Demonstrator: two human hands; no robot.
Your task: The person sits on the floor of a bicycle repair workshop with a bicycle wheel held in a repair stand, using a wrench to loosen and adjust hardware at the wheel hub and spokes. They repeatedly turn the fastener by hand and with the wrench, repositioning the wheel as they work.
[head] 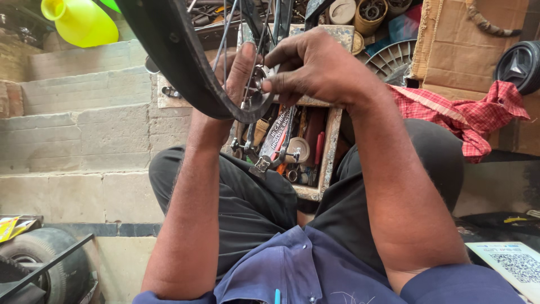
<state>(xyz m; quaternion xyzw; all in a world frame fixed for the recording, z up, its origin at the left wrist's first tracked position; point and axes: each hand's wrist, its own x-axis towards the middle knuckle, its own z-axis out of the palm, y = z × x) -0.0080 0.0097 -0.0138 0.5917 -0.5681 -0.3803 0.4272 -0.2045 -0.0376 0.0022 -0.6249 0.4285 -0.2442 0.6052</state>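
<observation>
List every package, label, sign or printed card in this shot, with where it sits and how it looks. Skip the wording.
Printed card: bottom right corner, white rectangle with a black square code pattern.
Cardboard box: top right, brown, flap torn.
Label strip: in the wooden tool tray under both hands, narrow, white with dark print.
Yellow wrapper: left edge, low, crumpled, yellow and white.

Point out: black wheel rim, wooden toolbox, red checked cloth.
black wheel rim [169,53]: head view, on the broad black band at upper left.
wooden toolbox [329,152]: head view, on its right side wall.
red checked cloth [467,115]: head view, on the folds at the middle.
</observation>
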